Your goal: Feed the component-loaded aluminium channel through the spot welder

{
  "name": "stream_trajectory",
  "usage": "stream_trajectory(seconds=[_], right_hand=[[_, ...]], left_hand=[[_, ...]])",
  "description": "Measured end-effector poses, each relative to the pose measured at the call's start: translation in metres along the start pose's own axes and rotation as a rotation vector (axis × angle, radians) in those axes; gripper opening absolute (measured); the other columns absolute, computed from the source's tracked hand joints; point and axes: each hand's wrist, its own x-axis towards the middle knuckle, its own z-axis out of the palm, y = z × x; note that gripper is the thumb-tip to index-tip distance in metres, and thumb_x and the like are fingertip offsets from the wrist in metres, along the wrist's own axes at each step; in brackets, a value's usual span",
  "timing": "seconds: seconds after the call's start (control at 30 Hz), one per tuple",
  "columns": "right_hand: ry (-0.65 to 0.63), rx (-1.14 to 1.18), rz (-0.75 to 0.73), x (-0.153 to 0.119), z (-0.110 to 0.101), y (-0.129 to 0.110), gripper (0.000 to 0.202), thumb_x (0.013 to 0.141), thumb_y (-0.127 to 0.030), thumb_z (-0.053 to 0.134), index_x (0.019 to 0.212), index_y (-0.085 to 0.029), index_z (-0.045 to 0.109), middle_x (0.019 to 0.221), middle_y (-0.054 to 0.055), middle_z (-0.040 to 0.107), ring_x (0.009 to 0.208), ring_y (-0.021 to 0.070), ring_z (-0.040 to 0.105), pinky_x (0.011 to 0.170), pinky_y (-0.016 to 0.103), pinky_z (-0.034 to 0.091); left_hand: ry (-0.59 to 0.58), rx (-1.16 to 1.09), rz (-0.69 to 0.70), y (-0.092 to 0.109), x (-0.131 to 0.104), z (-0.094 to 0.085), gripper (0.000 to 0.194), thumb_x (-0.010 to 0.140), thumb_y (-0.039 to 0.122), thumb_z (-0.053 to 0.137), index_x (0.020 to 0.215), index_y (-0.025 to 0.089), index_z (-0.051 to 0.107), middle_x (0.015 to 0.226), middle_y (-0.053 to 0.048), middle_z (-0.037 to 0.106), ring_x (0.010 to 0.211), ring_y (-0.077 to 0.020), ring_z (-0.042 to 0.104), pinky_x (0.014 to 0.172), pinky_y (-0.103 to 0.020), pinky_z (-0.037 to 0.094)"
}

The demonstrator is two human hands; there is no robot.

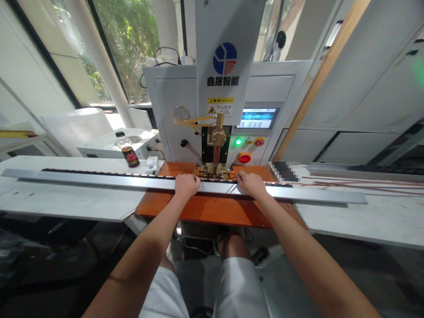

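Observation:
A long silver metal bar (99,179) lies across the bench, with a dark, copper-edged strip (79,172) running along its far side. My left hand (187,184) is closed in a fist over the bar and strip, just left of the electrode. Pinched between the fingers of my right hand (251,184) is a thin copper-coloured piece (232,172), which points toward the brass clamp fixture (213,171). Above that fixture stands the copper electrode (216,154) of a welding machine. My fingers hide parts of the strip and the thin piece.
The white machine (175,92) carries a lit screen (255,118), a green light (237,141) and a red knob (244,158). At left stand a bottle (129,152) and a small white object (152,164). Thin brown rods (364,185) lie right. An orange plate (205,210) spans the front.

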Motion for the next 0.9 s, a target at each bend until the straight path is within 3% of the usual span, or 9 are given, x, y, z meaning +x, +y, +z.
stream_trajectory(seconds=[0.27,0.9], right_hand=[[-0.007,0.018,0.004,0.005,0.000,0.001,0.046,0.100,-0.041,0.024,0.117,-0.019,0.060,0.098,0.016,0.071,0.094,0.0278,0.066,0.078,0.034,0.041],[-0.089,0.079,-0.063,0.023,-0.004,0.005,0.042,0.098,-0.036,0.030,0.113,-0.017,0.064,0.106,0.016,0.070,0.095,0.0256,0.064,0.077,0.031,0.041]], left_hand=[[0.014,0.010,0.014,-0.001,0.004,0.003,0.051,0.090,0.035,0.032,0.089,0.012,0.077,0.085,-0.017,0.072,0.087,-0.0291,0.067,0.084,-0.039,0.046],[-0.157,0.009,-0.051,-0.001,0.025,0.008,0.055,0.091,0.043,0.031,0.093,0.011,0.076,0.093,-0.019,0.072,0.093,-0.0292,0.068,0.084,-0.037,0.050]])
